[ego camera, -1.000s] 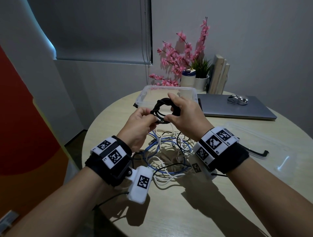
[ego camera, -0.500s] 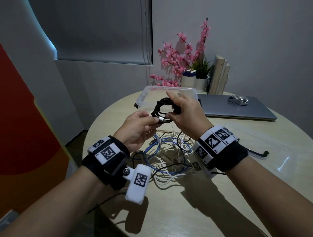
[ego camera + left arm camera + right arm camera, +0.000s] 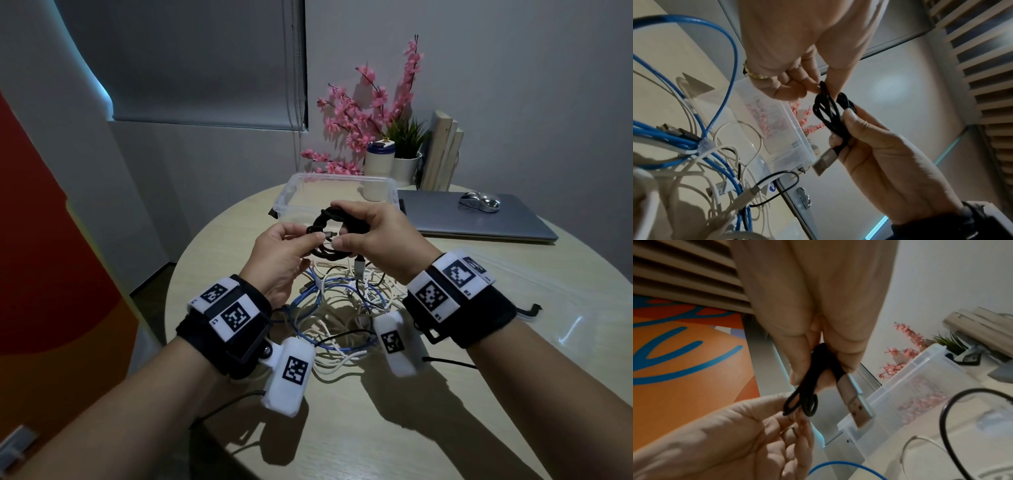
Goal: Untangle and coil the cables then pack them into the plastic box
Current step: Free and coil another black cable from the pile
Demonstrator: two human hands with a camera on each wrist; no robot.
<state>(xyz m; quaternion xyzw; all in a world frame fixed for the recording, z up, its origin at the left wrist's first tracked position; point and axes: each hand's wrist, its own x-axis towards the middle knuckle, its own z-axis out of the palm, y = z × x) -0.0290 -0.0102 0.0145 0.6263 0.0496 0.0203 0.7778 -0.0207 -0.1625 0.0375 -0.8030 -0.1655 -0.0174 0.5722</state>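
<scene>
While both hands hold it above the desk, the black coil hangs between them. Right hand fingers curl round its 3 o'clock side, a USB plug jutting below. Left hand fingers pinch the coil at 9 o'clock. The box sits at 12, the tangle at 6.

Black wristbands with white coded tags, white camera pods, gold ring.

A coiled black cable hangs above tangled blue-and-white cables (clear plastic box just beyond).
</scene>
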